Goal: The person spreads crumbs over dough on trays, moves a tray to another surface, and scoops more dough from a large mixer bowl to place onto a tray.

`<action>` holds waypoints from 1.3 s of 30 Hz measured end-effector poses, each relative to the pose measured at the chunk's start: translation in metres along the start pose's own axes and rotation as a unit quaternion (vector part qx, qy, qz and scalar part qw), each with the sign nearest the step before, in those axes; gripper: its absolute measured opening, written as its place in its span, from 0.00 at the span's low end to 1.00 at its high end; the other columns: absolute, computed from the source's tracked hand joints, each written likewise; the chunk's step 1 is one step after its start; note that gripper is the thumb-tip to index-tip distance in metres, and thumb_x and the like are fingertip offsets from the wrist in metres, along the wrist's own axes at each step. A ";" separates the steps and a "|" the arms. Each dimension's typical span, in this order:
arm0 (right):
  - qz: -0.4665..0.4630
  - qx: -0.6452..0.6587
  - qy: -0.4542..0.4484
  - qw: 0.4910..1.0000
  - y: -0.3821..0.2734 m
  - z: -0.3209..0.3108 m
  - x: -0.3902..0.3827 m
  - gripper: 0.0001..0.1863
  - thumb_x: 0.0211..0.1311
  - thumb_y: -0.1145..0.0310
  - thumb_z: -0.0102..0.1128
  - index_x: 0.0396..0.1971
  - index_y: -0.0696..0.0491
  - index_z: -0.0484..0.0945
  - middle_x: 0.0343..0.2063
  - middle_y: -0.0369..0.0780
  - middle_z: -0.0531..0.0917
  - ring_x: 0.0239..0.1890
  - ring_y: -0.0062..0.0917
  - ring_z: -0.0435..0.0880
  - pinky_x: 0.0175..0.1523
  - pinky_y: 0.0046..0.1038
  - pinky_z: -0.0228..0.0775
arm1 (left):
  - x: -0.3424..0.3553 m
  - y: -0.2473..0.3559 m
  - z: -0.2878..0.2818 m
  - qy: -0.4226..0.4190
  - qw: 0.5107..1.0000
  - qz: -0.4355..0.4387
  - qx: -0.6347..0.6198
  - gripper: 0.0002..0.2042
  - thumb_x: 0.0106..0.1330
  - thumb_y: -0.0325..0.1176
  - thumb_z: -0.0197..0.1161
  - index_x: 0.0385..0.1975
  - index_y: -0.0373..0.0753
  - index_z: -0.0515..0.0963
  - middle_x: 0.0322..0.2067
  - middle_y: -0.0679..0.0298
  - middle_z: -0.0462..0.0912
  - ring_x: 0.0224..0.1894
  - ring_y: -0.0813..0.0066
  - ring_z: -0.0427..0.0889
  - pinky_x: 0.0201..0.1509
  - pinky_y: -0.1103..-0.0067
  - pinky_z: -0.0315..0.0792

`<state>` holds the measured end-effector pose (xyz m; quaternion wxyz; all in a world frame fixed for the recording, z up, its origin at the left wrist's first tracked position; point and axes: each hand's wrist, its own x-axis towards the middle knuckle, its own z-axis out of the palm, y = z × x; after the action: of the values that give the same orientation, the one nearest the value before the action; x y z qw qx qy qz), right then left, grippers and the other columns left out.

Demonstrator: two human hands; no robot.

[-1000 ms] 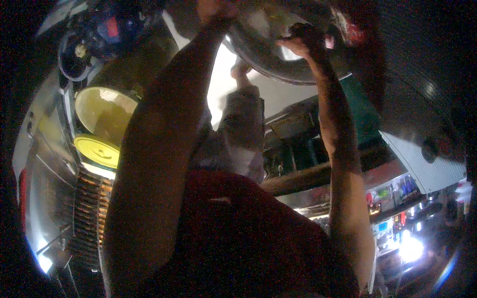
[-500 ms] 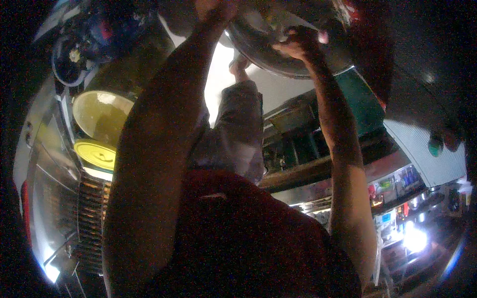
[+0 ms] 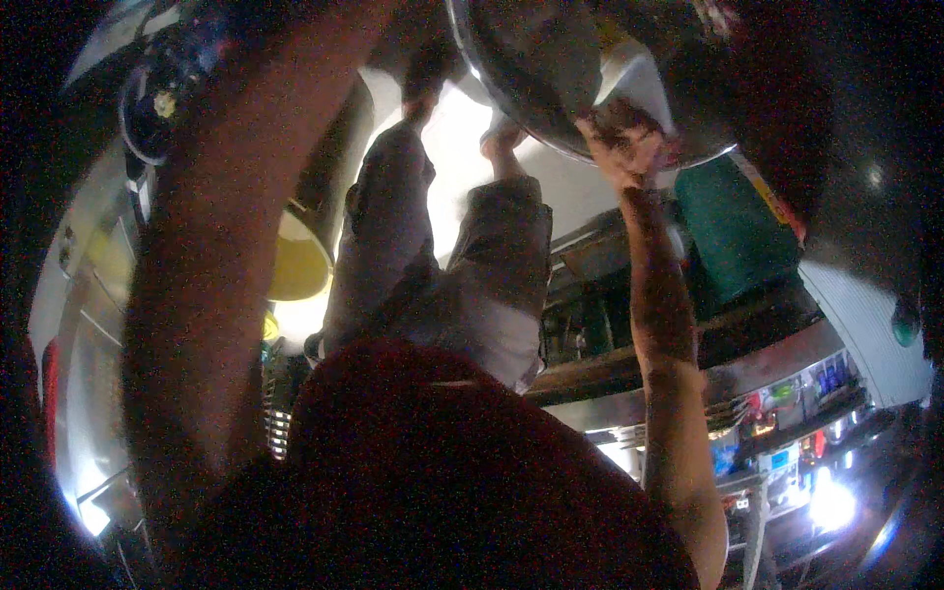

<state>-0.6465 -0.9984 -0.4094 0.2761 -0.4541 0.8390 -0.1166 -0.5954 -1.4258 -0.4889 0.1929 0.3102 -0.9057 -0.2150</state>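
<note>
A large round metal basin [image 3: 531, 64] takes up the top of the view, its shiny rim curving toward me. My right hand [image 3: 629, 147] is over the basin's near rim, fingers curled and partly in shadow. What they close on is blurred and I cannot make it out. A pale, sheet-like thing [image 3: 644, 88] shows in the basin just beyond the fingers. My left forearm [image 3: 285, 108] reaches up past the top edge, so the left hand is out of sight.
At the left are a yellow tub [image 3: 300, 261] and a dark round pan-like thing [image 3: 147, 113]. A green container [image 3: 737, 231] stands right of the basin beside a wooden-edged shelf [image 3: 678, 349]. My bare feet [image 3: 503, 133] are on the pale floor below the basin.
My left hand has gone out past the top edge as its arm swung left. My right hand is lower in view, nearer the basin's rim. The view has shifted, showing both legs.
</note>
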 end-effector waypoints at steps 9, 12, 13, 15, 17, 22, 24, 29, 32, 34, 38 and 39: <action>0.000 0.020 -0.019 1.000 0.006 0.020 0.000 0.23 0.55 0.45 0.71 0.38 0.51 0.87 0.34 0.38 0.88 0.40 0.37 0.87 0.40 0.45 0.79 | 0.047 -0.093 0.081 0.116 0.965 0.227 0.061 0.22 0.70 0.53 0.62 0.32 0.36 0.80 0.22 0.52 0.77 0.28 0.54 0.79 0.31 0.57 0.68; -0.082 -0.094 0.000 0.992 -0.015 0.007 0.000 0.23 0.56 0.47 0.72 0.40 0.51 0.87 0.36 0.39 0.89 0.40 0.36 0.87 0.44 0.38 0.80 | -0.004 -0.080 0.060 0.286 0.924 0.247 0.065 0.21 0.71 0.52 0.61 0.31 0.37 0.80 0.22 0.54 0.76 0.28 0.57 0.78 0.31 0.59 0.69; -0.077 -0.103 -0.010 0.992 -0.014 0.009 -0.004 0.23 0.55 0.47 0.72 0.40 0.51 0.87 0.36 0.38 0.89 0.40 0.36 0.87 0.45 0.36 0.80 | -0.020 -0.070 0.049 0.288 0.930 0.222 0.047 0.20 0.71 0.51 0.61 0.31 0.37 0.80 0.23 0.55 0.76 0.28 0.58 0.78 0.31 0.59 0.69; -0.077 -0.083 -0.031 0.993 0.005 0.021 -0.010 0.23 0.54 0.48 0.74 0.40 0.52 0.87 0.36 0.38 0.89 0.39 0.34 0.87 0.46 0.33 0.80 | -0.053 -0.051 0.025 0.270 0.951 0.151 0.011 0.19 0.71 0.51 0.60 0.32 0.38 0.79 0.23 0.57 0.77 0.28 0.61 0.77 0.31 0.61 0.69; -0.090 -0.084 -0.045 0.991 0.040 0.023 -0.013 0.25 0.55 0.46 0.73 0.42 0.53 0.85 0.39 0.40 0.88 0.42 0.34 0.86 0.48 0.34 0.79 | -0.090 -0.039 0.000 0.257 0.964 0.068 -0.001 0.18 0.71 0.50 0.60 0.33 0.38 0.79 0.24 0.59 0.77 0.28 0.63 0.77 0.32 0.63 0.70; -0.103 -0.190 -0.068 0.974 0.124 0.026 0.017 0.31 0.57 0.43 0.71 0.48 0.54 0.81 0.47 0.43 0.85 0.48 0.34 0.84 0.54 0.35 0.77 | -0.176 -0.013 -0.026 0.237 0.963 -0.118 0.045 0.16 0.72 0.48 0.59 0.34 0.40 0.78 0.27 0.63 0.77 0.29 0.70 0.76 0.32 0.68 0.72; -0.206 -0.315 -0.089 0.922 0.042 -0.025 0.056 0.29 0.56 0.39 0.70 0.40 0.53 0.84 0.43 0.41 0.87 0.43 0.38 0.86 0.51 0.39 0.78 | -0.218 -0.010 -0.008 0.258 0.946 -0.187 0.061 0.15 0.72 0.47 0.59 0.35 0.41 0.78 0.28 0.65 0.77 0.29 0.72 0.75 0.33 0.69 0.72; -0.198 -0.225 -0.122 0.946 -0.005 0.038 0.086 0.28 0.51 0.36 0.70 0.34 0.48 0.87 0.36 0.39 0.87 0.40 0.39 0.87 0.44 0.42 0.79 | -0.229 0.013 -0.013 0.236 0.916 -0.281 -0.164 0.17 0.74 0.48 0.55 0.40 0.39 0.81 0.31 0.61 0.80 0.34 0.68 0.77 0.39 0.69 0.74; -0.249 -0.200 -0.020 0.948 -0.028 0.085 0.089 0.22 0.54 0.43 0.69 0.41 0.44 0.85 0.37 0.39 0.88 0.42 0.36 0.88 0.41 0.43 0.79 | -0.168 0.025 -0.059 0.102 0.891 -0.365 -0.249 0.20 0.75 0.50 0.52 0.42 0.39 0.82 0.32 0.59 0.82 0.34 0.64 0.79 0.41 0.68 0.75; -0.183 -0.215 -0.064 0.957 -0.078 0.087 0.106 0.20 0.58 0.48 0.67 0.47 0.40 0.84 0.38 0.38 0.88 0.43 0.34 0.88 0.40 0.44 0.79 | -0.138 0.008 -0.059 0.048 0.874 -0.419 -0.239 0.21 0.76 0.51 0.51 0.41 0.39 0.83 0.31 0.58 0.82 0.33 0.62 0.79 0.40 0.68 0.75; -0.229 -0.269 -0.006 0.936 -0.040 0.084 0.093 0.20 0.66 0.55 0.61 0.57 0.37 0.79 0.34 0.40 0.87 0.36 0.34 0.88 0.34 0.45 0.78 | -0.126 -0.017 -0.033 -0.009 0.910 -0.350 -0.220 0.23 0.74 0.53 0.52 0.34 0.37 0.82 0.27 0.59 0.81 0.31 0.60 0.80 0.36 0.64 0.74; -0.204 -0.278 -0.013 0.939 -0.030 0.075 0.087 0.20 0.67 0.56 0.59 0.58 0.36 0.78 0.32 0.40 0.87 0.34 0.35 0.87 0.33 0.44 0.77 | -0.140 -0.028 -0.017 -0.015 0.889 -0.345 -0.300 0.23 0.74 0.53 0.51 0.33 0.38 0.82 0.28 0.58 0.81 0.32 0.57 0.81 0.36 0.63 0.74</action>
<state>-0.6208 -1.0831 -0.4886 0.1198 -0.6759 0.7235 0.0731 -0.4714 -1.3604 -0.5189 0.1767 0.5271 -0.6372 -0.5337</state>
